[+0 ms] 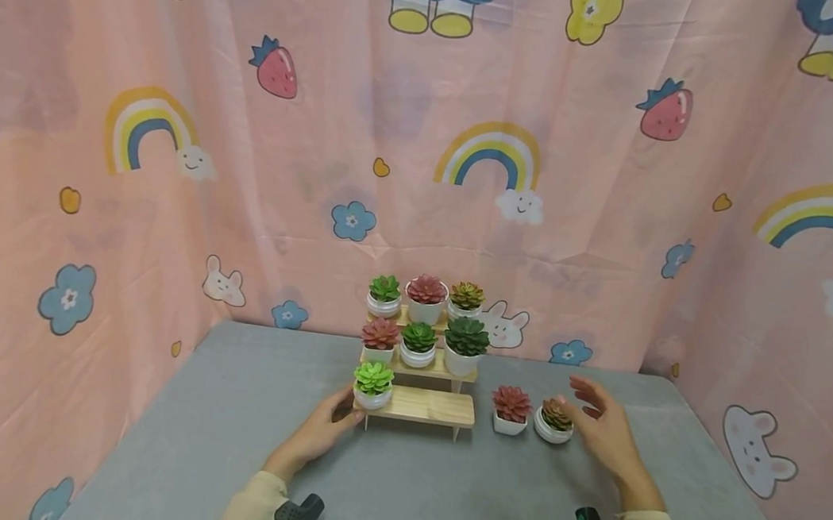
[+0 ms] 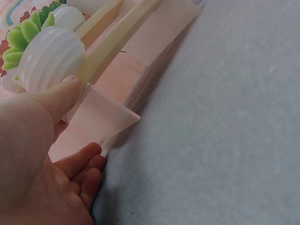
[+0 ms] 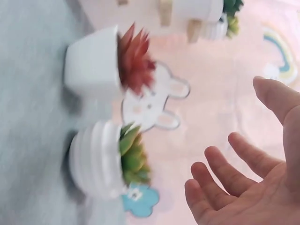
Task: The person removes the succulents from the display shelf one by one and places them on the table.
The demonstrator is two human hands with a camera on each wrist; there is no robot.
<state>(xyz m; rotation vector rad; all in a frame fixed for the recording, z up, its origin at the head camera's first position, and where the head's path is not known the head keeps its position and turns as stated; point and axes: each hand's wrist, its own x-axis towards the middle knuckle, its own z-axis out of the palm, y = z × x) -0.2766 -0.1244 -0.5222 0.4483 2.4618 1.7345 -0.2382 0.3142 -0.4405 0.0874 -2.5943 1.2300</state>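
Note:
My left hand [image 1: 320,427] is at the left end of the lowest step of a wooden tiered stand [image 1: 425,406]. Its thumb lies against the step's end, close under a white ribbed pot with a bright green succulent [image 1: 373,381]; its index finger goes behind the translucent leg [image 2: 101,115]. The other fingers curl loosely below. My right hand [image 1: 605,432] hovers with spread fingers beside a round white ribbed pot with a brownish-green succulent [image 1: 553,421], apart from it in the right wrist view. Left of that pot stands a square white pot with a red succulent [image 1: 511,409].
Several potted succulents fill the two upper steps, including a dark green one [image 1: 465,344] and a pink one [image 1: 426,296]. Everything stands on a grey table [image 1: 251,385]. Behind and at both sides hangs a pink printed curtain [image 1: 417,244].

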